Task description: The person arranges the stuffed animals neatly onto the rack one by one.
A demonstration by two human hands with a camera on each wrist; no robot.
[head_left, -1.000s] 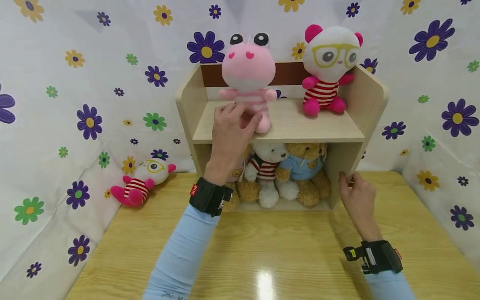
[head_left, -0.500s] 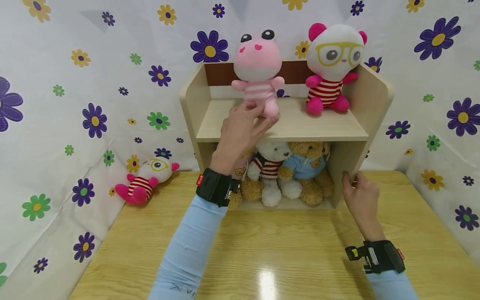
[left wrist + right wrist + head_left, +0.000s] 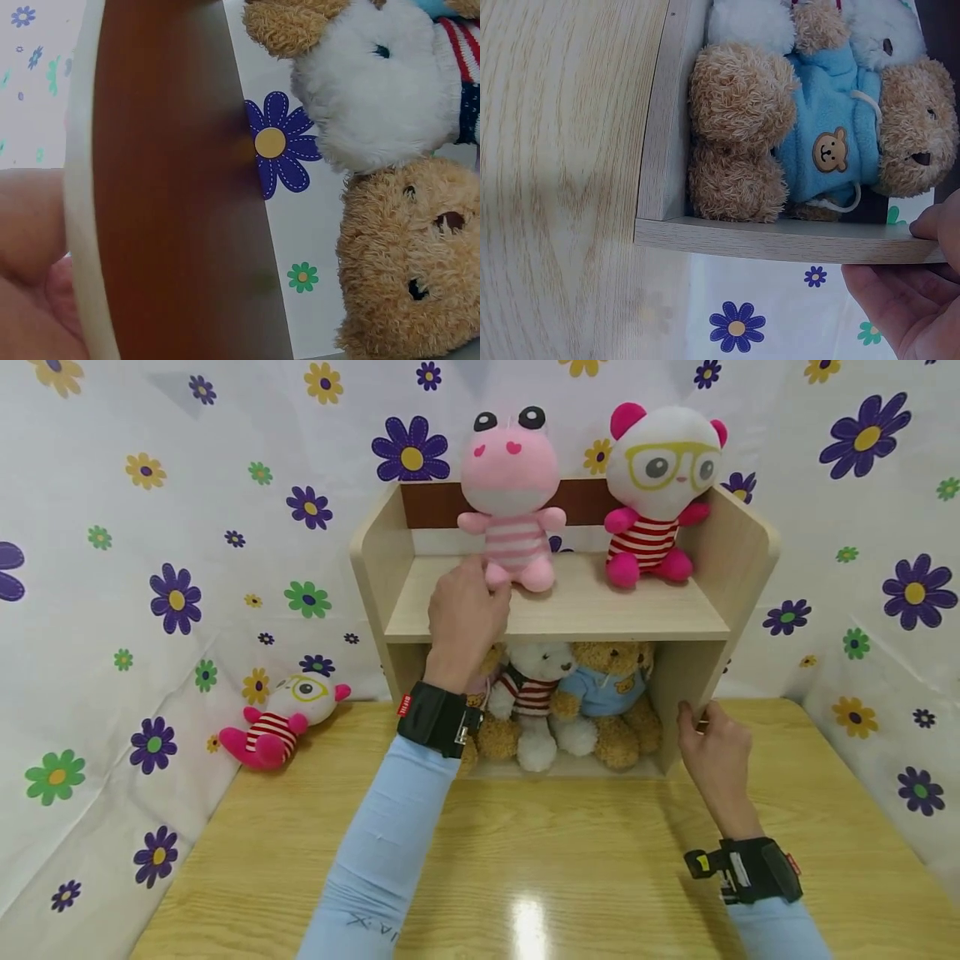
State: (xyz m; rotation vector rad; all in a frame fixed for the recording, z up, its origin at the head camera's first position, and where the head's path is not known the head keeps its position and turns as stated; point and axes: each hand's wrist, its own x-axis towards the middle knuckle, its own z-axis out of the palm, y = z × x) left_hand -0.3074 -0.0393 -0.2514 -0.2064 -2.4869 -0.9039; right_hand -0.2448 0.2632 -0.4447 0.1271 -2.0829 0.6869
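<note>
A pink plush animal [image 3: 517, 543] with raised eyes, heart-shaped nostrils and a striped body sits upright on the upper board of a small wooden shelf [image 3: 600, 610]. My left hand [image 3: 465, 618] holds its leg on the left side, thumb in front; the other fingertips are hidden behind the leg. In the left wrist view only part of the hand [image 3: 30, 262] shows, above the board. My right hand [image 3: 716, 752] grips the front edge of the shelf's right side panel, with the thumb [image 3: 930, 223] on the inner face and fingers on the outer.
A plush panda [image 3: 648, 502] with yellow glasses sits at the upper board's right end. Below are several teddy bears, one in a blue hoodie [image 3: 603, 692], one white in stripes [image 3: 534, 697]. Another panda [image 3: 281, 727] lies on the table [image 3: 585, 860] at left, by the flowered backdrop.
The pink plush animal has moved back and slightly right, from the front of the upper board to sitting upright. My left hand followed to its leg. The right hand keeps its grip on the shelf.
</note>
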